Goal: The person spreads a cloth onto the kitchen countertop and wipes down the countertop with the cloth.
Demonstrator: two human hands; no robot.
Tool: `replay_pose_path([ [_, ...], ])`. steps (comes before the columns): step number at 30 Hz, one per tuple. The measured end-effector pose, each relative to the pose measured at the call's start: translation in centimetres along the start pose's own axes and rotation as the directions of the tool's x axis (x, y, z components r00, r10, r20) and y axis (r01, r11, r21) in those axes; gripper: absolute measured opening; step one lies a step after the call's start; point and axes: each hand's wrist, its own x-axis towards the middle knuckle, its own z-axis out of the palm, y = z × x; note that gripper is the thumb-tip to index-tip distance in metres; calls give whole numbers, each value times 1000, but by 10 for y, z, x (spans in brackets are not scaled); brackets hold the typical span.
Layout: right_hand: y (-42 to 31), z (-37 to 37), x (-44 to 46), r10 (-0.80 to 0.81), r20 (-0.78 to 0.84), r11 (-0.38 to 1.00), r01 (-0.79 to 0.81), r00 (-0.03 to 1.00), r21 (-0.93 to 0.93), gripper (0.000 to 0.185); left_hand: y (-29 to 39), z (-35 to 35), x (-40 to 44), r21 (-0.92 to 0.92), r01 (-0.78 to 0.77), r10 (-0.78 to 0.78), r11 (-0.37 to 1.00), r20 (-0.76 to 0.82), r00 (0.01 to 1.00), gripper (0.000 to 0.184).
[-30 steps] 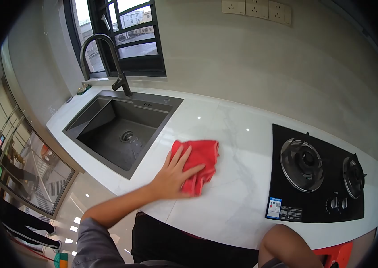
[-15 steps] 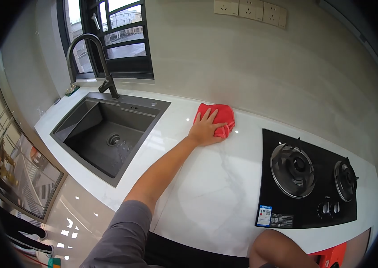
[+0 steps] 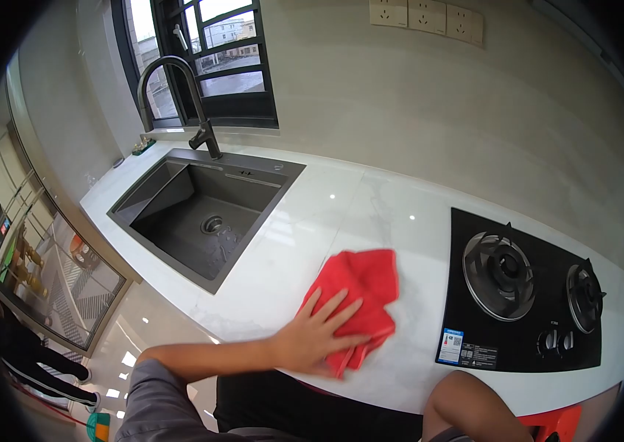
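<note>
My left hand lies flat on a red cloth, fingers spread, near the counter's front edge. Beneath both is the white marbled countertop. The cloth is spread out with loose, uneven edges and some folds by my fingertips. Of my right arm only the bent elbow shows at the bottom, in front of the stove; the right hand itself is out of sight.
A dark sink with a tall faucet is at left, below a window. A black gas stove is set in the counter at right. Another person's legs show at far left. Something red stands below the counter.
My left hand has drawn the red cloth from near the back wall towards the counter's front edge. The cloth now lies more spread out. The view has shifted slightly.
</note>
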Motion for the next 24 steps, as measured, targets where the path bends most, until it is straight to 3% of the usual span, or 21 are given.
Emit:
replay_pose_path([
  [2, -1, 1, 0, 10, -1, 1000, -10, 1000, -5, 9, 18, -16, -13, -62, -2, 11, 998, 144, 989, 86],
  [5, -3, 2, -1, 10, -3, 1000, -10, 1000, -5, 9, 7, -14, -4, -118, -28, 32, 993, 34, 999, 94],
  [6, -3, 2, -2, 11, -5, 1000, -11, 1000, -2, 9, -3, -6, 6, -35, -23, 24, 999, 13, 1000, 91],
  [11, -7, 0, -5, 49, -10, 999, -49, 999, -3, 9, -52, 28, 84, -17, 59, -61, 998, -114, 992, 81],
  [18, -5, -9, -12, 87, -17, 996, -87, 996, 9, 9, -128, 64, 234, -73, 319, -326, 945, -113, 939, 77],
  [21, -5, -10, -10, 105, -18, 994, -105, 994, 13, 9, -130, 74, 261, -48, 406, -408, 912, -172, 897, 77],
  [24, -3, -11, -8, 113, -13, 994, -113, 994, 14, 9, -131, 83, 257, -33, 367, -365, 930, -217, 905, 73],
])
